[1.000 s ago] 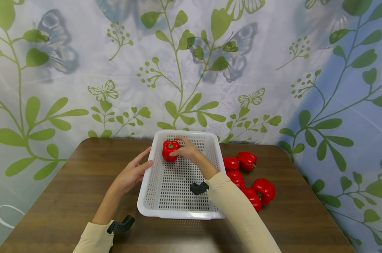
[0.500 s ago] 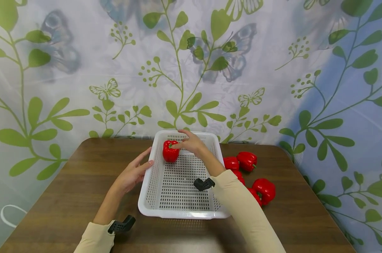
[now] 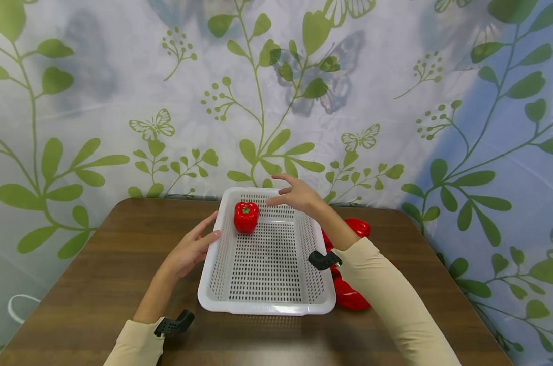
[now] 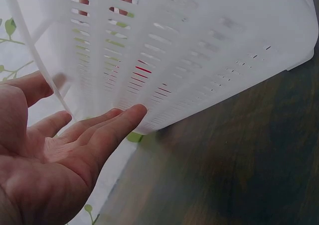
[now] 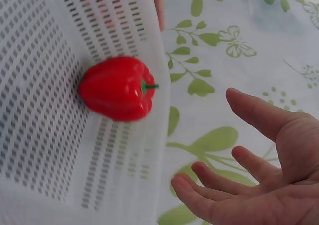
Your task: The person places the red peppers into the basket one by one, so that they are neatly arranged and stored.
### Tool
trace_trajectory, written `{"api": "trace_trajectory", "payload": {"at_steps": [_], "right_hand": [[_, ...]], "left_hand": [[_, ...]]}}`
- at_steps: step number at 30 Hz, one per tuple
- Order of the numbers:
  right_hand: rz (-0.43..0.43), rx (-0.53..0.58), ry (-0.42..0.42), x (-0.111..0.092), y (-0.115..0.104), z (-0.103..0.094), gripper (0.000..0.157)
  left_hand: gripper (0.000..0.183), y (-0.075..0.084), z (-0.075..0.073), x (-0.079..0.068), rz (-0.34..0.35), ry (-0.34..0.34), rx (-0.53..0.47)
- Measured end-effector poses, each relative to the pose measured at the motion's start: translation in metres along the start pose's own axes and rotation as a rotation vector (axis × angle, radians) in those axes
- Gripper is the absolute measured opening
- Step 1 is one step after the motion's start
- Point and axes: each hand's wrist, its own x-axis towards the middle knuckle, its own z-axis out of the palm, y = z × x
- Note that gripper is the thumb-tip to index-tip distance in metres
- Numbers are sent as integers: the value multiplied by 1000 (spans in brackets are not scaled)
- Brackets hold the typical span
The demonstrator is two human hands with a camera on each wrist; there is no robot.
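A red bell pepper [image 3: 246, 217] with a green stem stands in the far left corner of a white perforated plastic basket [image 3: 267, 308]. My left hand [image 3: 187, 255] holds the basket's left side, thumb over the rim and fingers along the outer wall, as the left wrist view shows [image 4: 75, 155]. Above the basket's far right part, my right hand [image 3: 299, 195] has its fingers spread and holds nothing. In the right wrist view this hand [image 5: 264, 170] is apart from the pepper [image 5: 117, 89].
Several more red bell peppers [image 3: 349, 295] lie on the brown wooden table [image 3: 423, 284] right of the basket, partly hidden by my right arm. A leaf-patterned cloth [image 3: 180, 101] hangs behind the table. A white loop [image 3: 18, 307] shows at the lower left.
My right hand has let go of the bell pepper in the basket and moved up and to the right, away from it. My left hand has stayed at the basket's left side.
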Motion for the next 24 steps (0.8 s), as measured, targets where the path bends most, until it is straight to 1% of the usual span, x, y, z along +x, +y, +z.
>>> {"api": "trace_trajectory", "payload": {"at_steps": [3, 7, 10, 17, 24], "right_hand": [[-2, -64, -3, -7, -1, -14, 80], [-3, -114, -6, -15, 0, -30, 79], [0, -139, -9, -19, 6, -41, 80], [21, -135, -26, -29, 21, -61, 79], [73, -129, -59, -46, 31, -78, 80]], "left_hand": [[67, 2, -1, 3, -9, -6, -9], [67, 5, -3, 6, -17, -10, -16], [67, 8, -5, 8, -22, -13, -20], [67, 13, -8, 14, -34, -20, -26], [68, 20, -9, 18, -61, -20, -46]]}}
